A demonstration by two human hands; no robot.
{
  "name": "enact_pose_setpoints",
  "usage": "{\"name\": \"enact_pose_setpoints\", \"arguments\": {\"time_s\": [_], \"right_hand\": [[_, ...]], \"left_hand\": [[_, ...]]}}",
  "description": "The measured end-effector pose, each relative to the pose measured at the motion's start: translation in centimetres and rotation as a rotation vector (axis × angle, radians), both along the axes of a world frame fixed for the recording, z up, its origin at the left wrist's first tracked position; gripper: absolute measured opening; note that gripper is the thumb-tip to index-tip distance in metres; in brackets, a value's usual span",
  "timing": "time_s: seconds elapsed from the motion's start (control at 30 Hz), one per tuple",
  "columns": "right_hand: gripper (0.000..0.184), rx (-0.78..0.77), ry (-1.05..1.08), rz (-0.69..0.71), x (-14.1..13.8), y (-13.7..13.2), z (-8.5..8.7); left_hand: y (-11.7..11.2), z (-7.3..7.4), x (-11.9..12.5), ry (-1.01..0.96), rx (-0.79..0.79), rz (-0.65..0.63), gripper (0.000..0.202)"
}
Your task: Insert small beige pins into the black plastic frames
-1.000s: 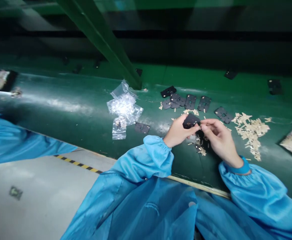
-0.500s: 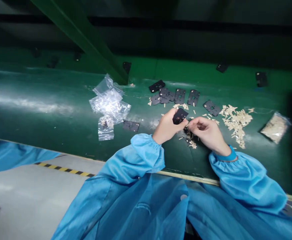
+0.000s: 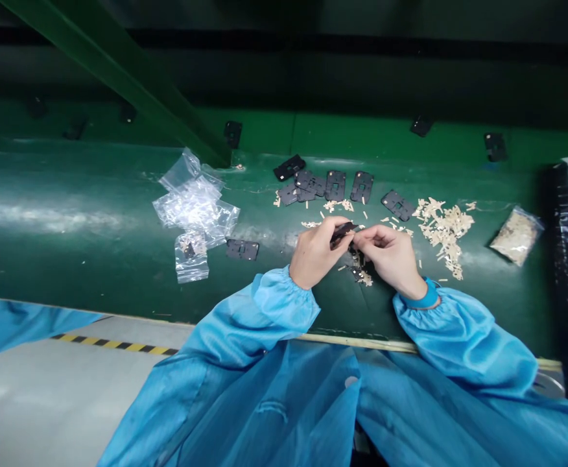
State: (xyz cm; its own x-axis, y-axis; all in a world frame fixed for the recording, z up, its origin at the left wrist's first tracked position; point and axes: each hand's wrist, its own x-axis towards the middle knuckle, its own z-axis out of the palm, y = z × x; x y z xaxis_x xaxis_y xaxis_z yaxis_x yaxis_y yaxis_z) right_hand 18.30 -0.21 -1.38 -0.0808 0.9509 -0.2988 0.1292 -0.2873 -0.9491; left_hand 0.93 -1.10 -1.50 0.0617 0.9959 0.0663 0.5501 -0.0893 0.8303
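Together, the left hand (image 3: 317, 253) and right hand (image 3: 388, 254) pinch a black plate (image 3: 342, 232).

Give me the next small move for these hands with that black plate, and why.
Probably lay the black plate down beside the other black plates: the left hand and right hand pinch it between them, and those plates lie just beyond them.

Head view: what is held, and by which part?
The left hand pinches a small black plate by its left end; whether the right hand touches its other end cannot be told.
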Motion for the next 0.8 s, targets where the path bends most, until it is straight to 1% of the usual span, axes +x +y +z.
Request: {"name": "enact_pose_setpoints", "arguments": {"time_s": [0.13, 0.3, 0.47, 0.57, 0.7, 0.8], "right_hand": [[0.025, -0.013, 0.013, 0.003, -0.08, -0.08, -0.16], [0.024, -0.007, 0.024, 0.01, -0.15, -0.13, -0.48], [0.025, -0.058, 0.036, 0.003, -0.09, 0.02, -0.08], [0.027, -0.086, 0.053, 0.002, -0.12, -0.02, 0.08], [0.03, -0.062, 0.048, -0.004, -0.27, -0.21, -0.14], [0.028, -0.018, 0.026, -0.008, -0.44, -0.37, -0.34]], "left_hand": [[-0.05, -0.28, -0.26, 0.033, 0.049, -0.046, 0.022], [-0.03, -0.17, -0.41, 0.07, 0.088, -0.072, 0.02], [0.01, -0.05, -0.44, 0.067, 0.06, -0.075, 0.022], [-0.07, -0.12, -0.39, 0.061, 0.086, -0.078, 0.021], [-0.2, -0.22, -0.3, 0.103, 0.131, -0.094, 0.018], [-0.18, -0.22, -0.3, 0.098, 0.109, -0.074, 0.02]]}}
